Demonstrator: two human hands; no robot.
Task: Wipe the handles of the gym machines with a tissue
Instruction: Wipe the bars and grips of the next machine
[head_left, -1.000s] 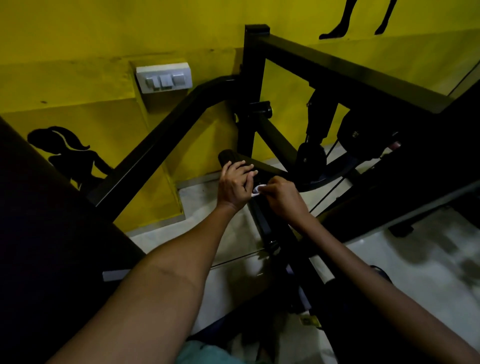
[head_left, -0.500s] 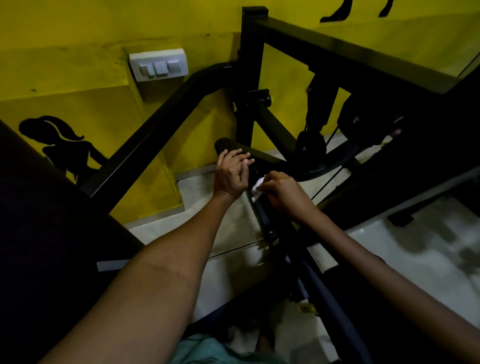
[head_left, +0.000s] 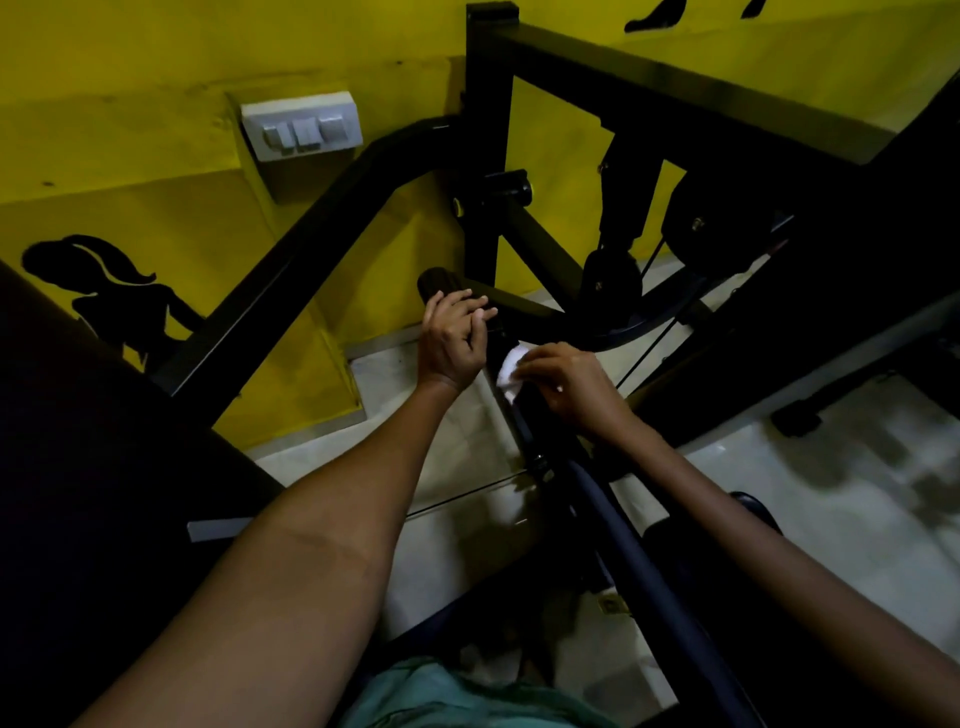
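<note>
A black padded handle (head_left: 439, 283) of the gym machine runs from the upper middle down toward me. My left hand (head_left: 454, 340) wraps over its upper part, fingers curled round it. Just below, my right hand (head_left: 566, 382) pinches a white tissue (head_left: 509, 371) and holds it against the handle bar. Only the tissue's left part shows beyond my fingers. The lower bar (head_left: 613, 525) continues dark and glossy toward my body.
The black machine frame (head_left: 485, 156) rises behind the handle, with a sloping beam (head_left: 291, 270) to the left and a pulley with cable (head_left: 610, 280) to the right. A switch plate (head_left: 301, 127) sits on the yellow wall. Pale tiled floor (head_left: 831, 519) lies below.
My right hand has slid the tissue down the handle toward me, and more of the white tissue now shows. My left hand keeps its grip on the upper handle.
</note>
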